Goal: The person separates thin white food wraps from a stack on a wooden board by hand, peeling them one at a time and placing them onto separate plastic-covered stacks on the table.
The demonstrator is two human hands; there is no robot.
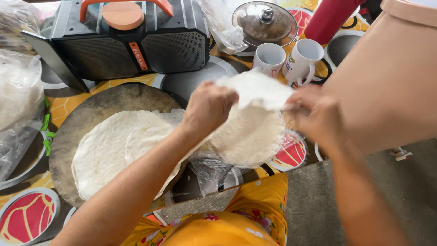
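My left hand (207, 108) and my right hand (314, 114) both pinch a thin white round wrapper sheet (257, 89), lifted off a stack of the same sheets (248, 136) lying on clear plastic. The sheet bends between my fingers. To the left, a larger white flat sheet (114, 148) lies spread on a round dark wooden board (91, 114). My left forearm crosses over that board's right edge.
A black portable speaker (132, 41) with an orange handle stands at the back. Two white mugs (287, 59), a glass pot lid (264, 20) and a red bottle (327, 18) sit behind my hands. Plastic bags (18, 91) lie left; a tan container (391, 77) looms right.
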